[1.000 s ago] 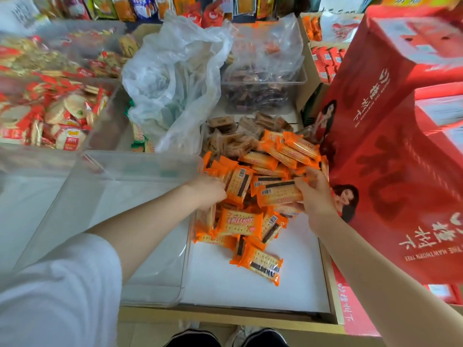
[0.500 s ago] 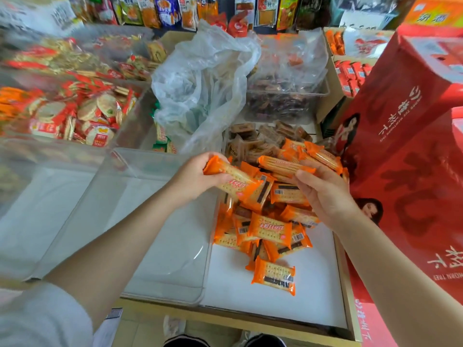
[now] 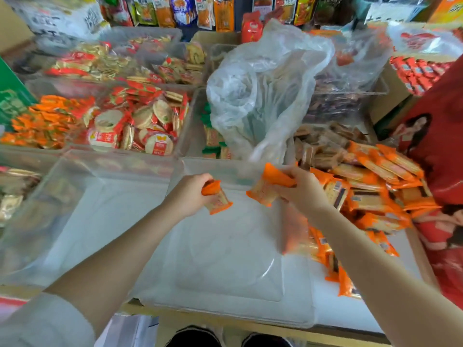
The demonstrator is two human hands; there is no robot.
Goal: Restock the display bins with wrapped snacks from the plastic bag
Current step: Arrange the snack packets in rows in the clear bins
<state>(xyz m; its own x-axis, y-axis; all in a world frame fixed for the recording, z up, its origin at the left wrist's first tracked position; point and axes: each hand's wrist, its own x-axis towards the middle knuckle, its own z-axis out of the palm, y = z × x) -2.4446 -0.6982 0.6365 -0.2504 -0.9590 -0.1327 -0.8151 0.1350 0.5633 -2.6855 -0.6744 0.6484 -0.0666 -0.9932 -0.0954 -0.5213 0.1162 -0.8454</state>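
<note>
Both hands over clear empty bin (image 3: 225, 259): left hand (image 3: 190, 194) pinches one orange snack pack (image 3: 217, 197), right hand (image 3: 304, 189) grips another (image 3: 269, 187). Best to drop low, lay flat. Loose pile (image 3: 370, 194) right on counter (image 3: 330, 306); plastic bag (image 3: 263, 88) beyond

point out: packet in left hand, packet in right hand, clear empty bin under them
packet in left hand (image 3: 217, 199), head view, on the wrapper's lower half below the fingers.
packet in right hand (image 3: 263, 194), head view, on the wrapper's lower left end.
clear bin (image 3: 225, 261), head view, on its bare floor.
</note>
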